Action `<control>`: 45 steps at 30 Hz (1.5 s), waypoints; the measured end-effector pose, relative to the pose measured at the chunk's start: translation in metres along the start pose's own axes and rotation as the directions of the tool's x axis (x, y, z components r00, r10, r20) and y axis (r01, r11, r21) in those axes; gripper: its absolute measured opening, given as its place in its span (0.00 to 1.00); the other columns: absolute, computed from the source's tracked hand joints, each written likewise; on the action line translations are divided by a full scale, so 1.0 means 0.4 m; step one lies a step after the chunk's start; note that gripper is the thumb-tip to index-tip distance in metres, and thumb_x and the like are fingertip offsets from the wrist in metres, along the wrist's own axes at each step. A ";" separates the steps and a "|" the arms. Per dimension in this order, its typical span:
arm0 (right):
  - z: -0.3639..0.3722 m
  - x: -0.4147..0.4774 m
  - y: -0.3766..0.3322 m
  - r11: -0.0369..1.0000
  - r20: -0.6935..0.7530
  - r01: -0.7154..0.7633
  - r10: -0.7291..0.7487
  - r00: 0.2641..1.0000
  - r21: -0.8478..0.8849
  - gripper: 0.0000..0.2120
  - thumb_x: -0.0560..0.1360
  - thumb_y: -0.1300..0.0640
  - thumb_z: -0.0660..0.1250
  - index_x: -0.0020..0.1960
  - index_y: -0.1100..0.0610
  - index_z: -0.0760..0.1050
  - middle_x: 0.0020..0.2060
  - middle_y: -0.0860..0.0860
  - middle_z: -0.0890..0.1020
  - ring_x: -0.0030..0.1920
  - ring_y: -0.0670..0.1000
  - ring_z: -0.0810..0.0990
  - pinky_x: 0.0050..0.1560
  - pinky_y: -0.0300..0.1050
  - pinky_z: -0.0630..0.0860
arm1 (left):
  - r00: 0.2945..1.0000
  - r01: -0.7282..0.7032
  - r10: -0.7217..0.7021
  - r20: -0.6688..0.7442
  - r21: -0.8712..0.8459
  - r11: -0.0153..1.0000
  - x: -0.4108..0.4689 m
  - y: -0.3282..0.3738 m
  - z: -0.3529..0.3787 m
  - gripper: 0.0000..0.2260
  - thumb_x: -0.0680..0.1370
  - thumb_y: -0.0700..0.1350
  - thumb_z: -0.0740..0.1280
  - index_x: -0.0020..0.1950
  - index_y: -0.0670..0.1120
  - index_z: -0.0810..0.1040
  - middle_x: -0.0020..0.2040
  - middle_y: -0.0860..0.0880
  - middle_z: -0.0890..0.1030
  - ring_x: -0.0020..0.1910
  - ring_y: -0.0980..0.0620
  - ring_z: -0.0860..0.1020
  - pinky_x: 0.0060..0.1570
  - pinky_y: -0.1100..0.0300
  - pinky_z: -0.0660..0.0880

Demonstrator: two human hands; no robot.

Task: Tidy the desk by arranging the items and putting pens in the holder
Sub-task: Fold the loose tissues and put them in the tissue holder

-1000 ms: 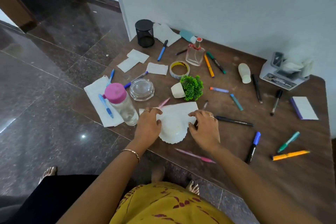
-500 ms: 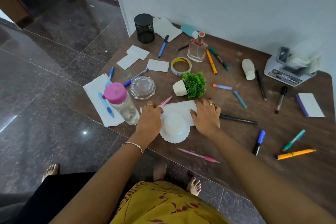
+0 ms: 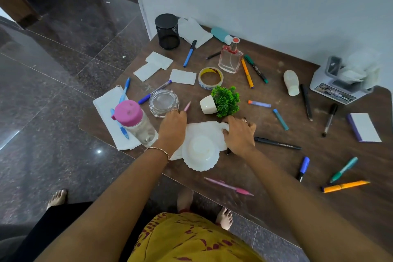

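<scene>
A potted plant (image 3: 221,103) lies tipped over mid-desk (image 3: 255,168), with a tape roll (image 3: 210,77) just behind it, a perfume bottle (image 3: 230,60) farther behind, and a pen holder (image 3: 167,32) well behind it to the left, by the wall. Left of the plant sits a dish (image 3: 163,103), and farther left and nearer, a water bottle (image 3: 136,122) stands on a napkin (image 3: 106,108). Just before the plant an upturned bowl (image 3: 201,153) rests on a paper sheet (image 3: 204,128), the left hand (image 3: 172,127) gripping a pen (image 3: 187,106) to the plant's left and the right hand (image 3: 239,134) gripping the sheet's corner, while a notepad (image 3: 364,126) lies well to the plant's right.
</scene>
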State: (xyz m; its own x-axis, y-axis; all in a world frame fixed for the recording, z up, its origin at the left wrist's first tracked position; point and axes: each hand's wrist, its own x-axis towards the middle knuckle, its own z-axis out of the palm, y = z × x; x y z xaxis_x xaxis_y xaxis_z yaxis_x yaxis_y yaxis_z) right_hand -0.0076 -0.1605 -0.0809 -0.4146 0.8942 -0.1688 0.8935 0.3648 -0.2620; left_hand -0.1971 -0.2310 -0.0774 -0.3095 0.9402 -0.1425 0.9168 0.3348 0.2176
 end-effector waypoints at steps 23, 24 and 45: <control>-0.004 -0.004 0.046 0.878 0.124 0.065 -0.140 0.982 0.475 0.08 0.74 0.51 0.70 0.49 0.55 0.77 0.44 0.48 0.80 0.42 0.48 0.76 0.36 0.40 0.66 | 0.974 0.068 -0.056 0.220 -0.048 0.997 -0.192 0.123 0.014 0.48 0.63 0.64 0.73 0.74 0.49 0.52 0.73 0.47 0.61 0.70 0.45 0.62 0.62 0.46 0.69; -0.001 -0.005 0.045 0.874 0.122 0.058 -0.132 0.984 0.483 0.07 0.74 0.53 0.70 0.48 0.56 0.77 0.44 0.50 0.81 0.42 0.48 0.77 0.35 0.40 0.66 | 0.975 0.069 -0.055 0.214 -0.060 0.996 -0.191 0.123 0.015 0.48 0.63 0.64 0.74 0.74 0.49 0.54 0.73 0.47 0.62 0.69 0.45 0.62 0.62 0.46 0.70; -0.098 -0.030 0.129 0.844 -0.033 0.045 -0.033 0.999 0.535 0.08 0.76 0.58 0.67 0.53 0.59 0.79 0.46 0.54 0.83 0.47 0.53 0.80 0.48 0.49 0.75 | 0.992 0.044 -0.032 0.126 -0.097 0.994 -0.199 0.128 0.003 0.42 0.68 0.63 0.71 0.73 0.48 0.57 0.72 0.46 0.64 0.68 0.44 0.65 0.60 0.48 0.72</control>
State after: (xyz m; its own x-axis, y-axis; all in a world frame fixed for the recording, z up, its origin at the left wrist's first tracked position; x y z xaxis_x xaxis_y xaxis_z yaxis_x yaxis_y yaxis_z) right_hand 0.0501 -0.1423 -0.0552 -0.4375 0.8900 -0.1287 0.6427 0.2093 -0.7370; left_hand -0.1251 -0.2890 -0.0563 -0.3044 0.9136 -0.2695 0.8733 0.3807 0.3042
